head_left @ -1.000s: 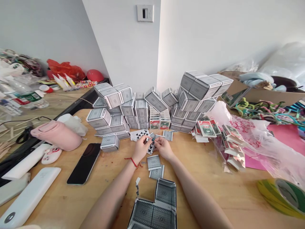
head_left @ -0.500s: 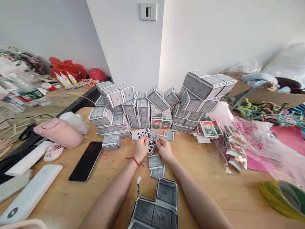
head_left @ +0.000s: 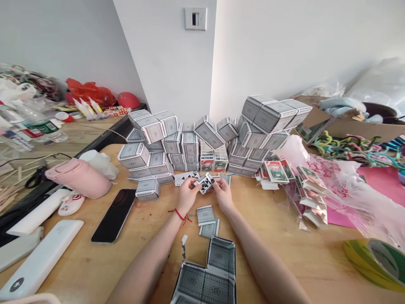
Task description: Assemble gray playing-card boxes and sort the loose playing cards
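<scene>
Between my two hands is a playing card (head_left: 206,184) of the clubs suit, face up and tilted, with a pale strip along its edge. My left hand (head_left: 189,195) pinches its left side, and my right hand (head_left: 222,193) grips its right side. Another clubs card (head_left: 181,179) lies on the table just behind my left hand. Nearer me, two patterned cards (head_left: 206,215) lie back up, partly overlapping. In front of my body stands a block shape built of folded cards (head_left: 204,280).
Stacked card blocks (head_left: 152,162) line the back of the table (head_left: 259,236). A black phone (head_left: 114,215) and pink pouch (head_left: 79,177) lie left. At right are opened card boxes (head_left: 311,196), plastic bags (head_left: 363,202) and a yellow tape roll (head_left: 376,261).
The held clubs card has turned and lifted, so its face and pale edge now show between my hands. My right hand has shifted slightly right.
</scene>
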Demonstrator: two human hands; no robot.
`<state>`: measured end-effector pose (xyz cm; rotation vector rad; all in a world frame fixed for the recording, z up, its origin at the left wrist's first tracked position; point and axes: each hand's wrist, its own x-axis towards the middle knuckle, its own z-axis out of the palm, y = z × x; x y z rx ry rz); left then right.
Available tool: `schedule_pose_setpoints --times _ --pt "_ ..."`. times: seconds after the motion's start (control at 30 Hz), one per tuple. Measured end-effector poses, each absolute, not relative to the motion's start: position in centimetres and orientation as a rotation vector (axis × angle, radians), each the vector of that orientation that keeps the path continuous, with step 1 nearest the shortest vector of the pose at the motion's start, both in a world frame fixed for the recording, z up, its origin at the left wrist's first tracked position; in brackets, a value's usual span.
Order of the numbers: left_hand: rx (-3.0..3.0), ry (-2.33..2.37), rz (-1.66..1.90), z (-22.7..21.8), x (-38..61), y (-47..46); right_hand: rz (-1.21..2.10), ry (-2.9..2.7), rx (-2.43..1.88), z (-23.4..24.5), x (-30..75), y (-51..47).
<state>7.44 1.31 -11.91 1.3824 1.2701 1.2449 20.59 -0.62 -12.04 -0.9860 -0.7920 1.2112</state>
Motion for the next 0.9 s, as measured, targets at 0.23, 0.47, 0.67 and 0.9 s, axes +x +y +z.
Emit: schedule_pose_setpoints --times 0.23,0.47,0.67,0.9 --pt "1.359 1.196 1.159 -12.01 7.19 1.45 1.225 -0.793 -0.978 -12.00 20.79 -0.71" --pt "1.336 1.132 1.143 -11.81 7.39 1.16 1.150 -0.912 -1.022 -11.85 21.06 -0.60" --pt "1.273 1.159 1.306 -12.10 7.14 1.57 1.166 -0.985 -1.061 -11.87 20.84 -0.73" --pt "1.432 1.290 1.278 -11.89 6.85 1.42 1.308 -1.082 -1.083 -11.48 20.52 -1.15"
